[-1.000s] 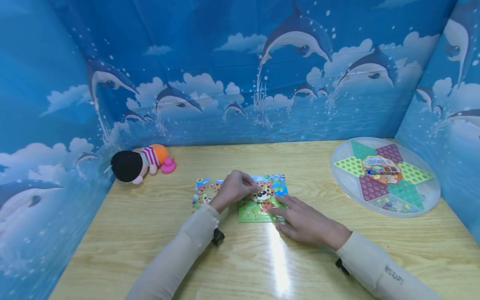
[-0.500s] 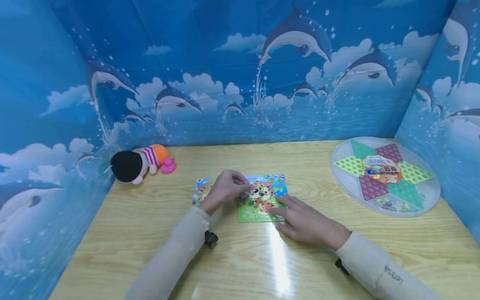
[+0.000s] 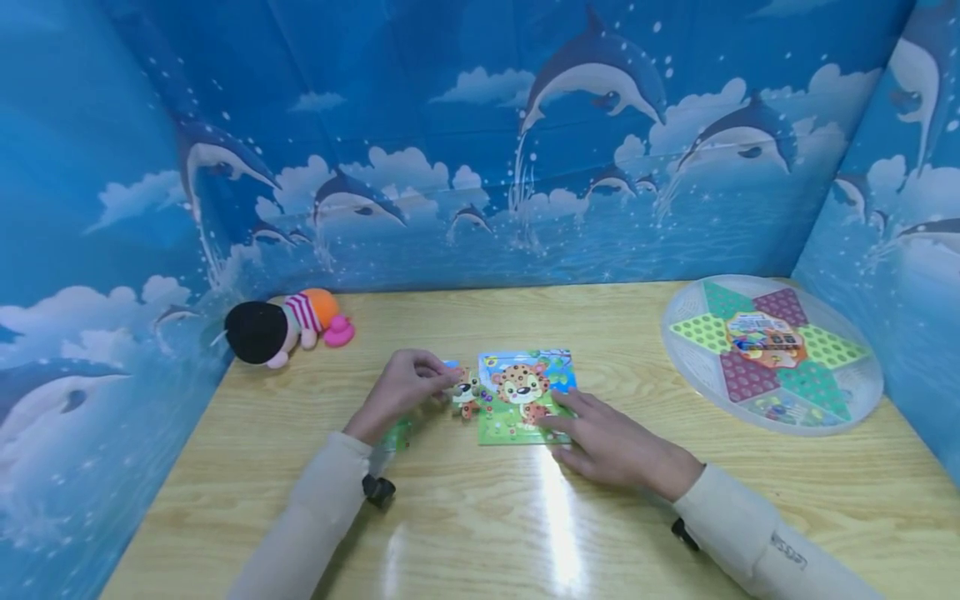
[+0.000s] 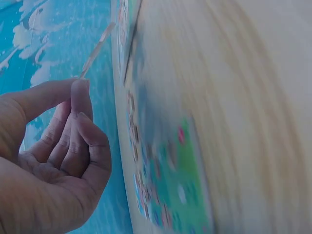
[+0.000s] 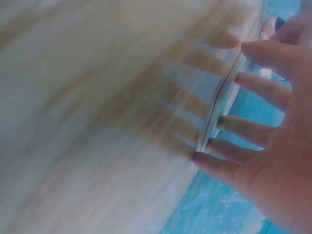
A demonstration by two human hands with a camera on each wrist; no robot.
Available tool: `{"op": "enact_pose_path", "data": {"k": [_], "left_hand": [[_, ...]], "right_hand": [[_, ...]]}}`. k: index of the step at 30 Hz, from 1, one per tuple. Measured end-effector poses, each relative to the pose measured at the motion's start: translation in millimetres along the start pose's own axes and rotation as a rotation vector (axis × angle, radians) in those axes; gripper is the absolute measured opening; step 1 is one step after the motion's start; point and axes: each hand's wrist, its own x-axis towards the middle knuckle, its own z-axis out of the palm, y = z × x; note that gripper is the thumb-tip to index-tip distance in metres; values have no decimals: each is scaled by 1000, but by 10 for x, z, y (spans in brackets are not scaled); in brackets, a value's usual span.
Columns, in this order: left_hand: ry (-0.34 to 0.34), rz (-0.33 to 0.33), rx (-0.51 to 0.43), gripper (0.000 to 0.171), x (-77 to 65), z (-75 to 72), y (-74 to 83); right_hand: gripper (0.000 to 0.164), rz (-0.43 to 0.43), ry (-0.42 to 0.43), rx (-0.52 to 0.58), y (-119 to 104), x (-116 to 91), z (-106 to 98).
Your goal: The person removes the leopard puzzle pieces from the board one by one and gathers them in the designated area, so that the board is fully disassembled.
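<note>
My left hand [image 3: 408,387] pinches a thin jigsaw piece [image 3: 466,392] with part of a spotted cub printed on it, between thumb and forefinger. The left wrist view catches that piece edge-on, raised above the table. Under this hand lies a second picture puzzle board [image 4: 183,185], mostly hidden from the head view. To its right a square puzzle board [image 3: 504,429] shows a spotted leopard cub on green grass. My right hand [image 3: 618,442] rests with spread fingers on that board's right side, fingertips along its edge in the right wrist view.
At the back left lie a black-haired doll [image 3: 258,333] and a pink toy duck [image 3: 339,331]. A round Chinese checkers board [image 3: 768,354] sits at the far right. A dolphin-print backdrop [image 3: 480,167] encloses the wooden table [image 3: 465,525].
My left hand has moved left from over the square board, carrying the jigsaw piece off it and uncovering the cub picture. The right hand stays in place.
</note>
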Motion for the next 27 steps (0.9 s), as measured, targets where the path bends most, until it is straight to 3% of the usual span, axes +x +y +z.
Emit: {"op": "enact_pose_path", "data": {"k": [12,23,27], "left_hand": [[49,-95,41,13,-124,-253,-204],[65,-104,86,11,-117,-254,-241],[89,-104,148,11,-84,-239,-232]], "right_hand": [[43,-3,10,11,-5,3,-2],[42,-4,10,5,5,4,20],[43,3,4,8,-3,8,9]]}}
